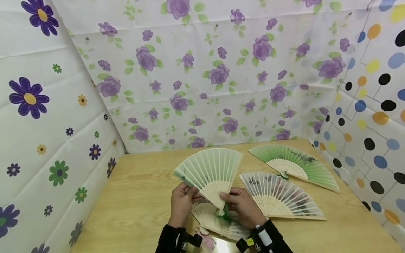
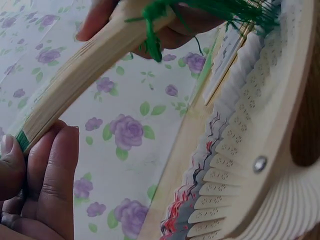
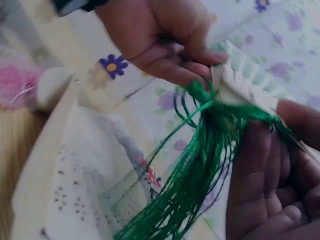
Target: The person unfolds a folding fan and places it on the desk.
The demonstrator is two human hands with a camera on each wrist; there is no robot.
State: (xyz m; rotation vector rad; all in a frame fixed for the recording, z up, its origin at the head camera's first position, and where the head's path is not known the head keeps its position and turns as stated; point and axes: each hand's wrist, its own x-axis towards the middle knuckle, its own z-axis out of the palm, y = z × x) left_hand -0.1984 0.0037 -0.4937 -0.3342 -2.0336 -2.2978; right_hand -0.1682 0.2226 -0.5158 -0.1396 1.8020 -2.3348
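Observation:
A pale green folding fan (image 1: 210, 167) is spread partway and held up over the table. My left hand (image 1: 181, 205) pinches its left outer rib between thumb and fingers, as the left wrist view also shows. Near the pivot, my right hand (image 1: 245, 207) grips the fan's lower right side, thumb on the front. A green tassel (image 3: 200, 165) dangles from the pivot beside the right fingers. Below both hands lies another opened fan (image 2: 240, 165) with pierced cream ribs and red and grey painted leaf, partly hidden by the hands. Its pink tassel (image 1: 206, 240) rests nearer to me.
To the right lies an open white fan (image 1: 284, 196) with grey and pink painting. Behind it, a brighter green fan (image 1: 295, 165) is spread near the table's back right. The wooden table (image 1: 133, 196) is bordered by patterned cloth walls (image 1: 202, 84) at the back and both sides.

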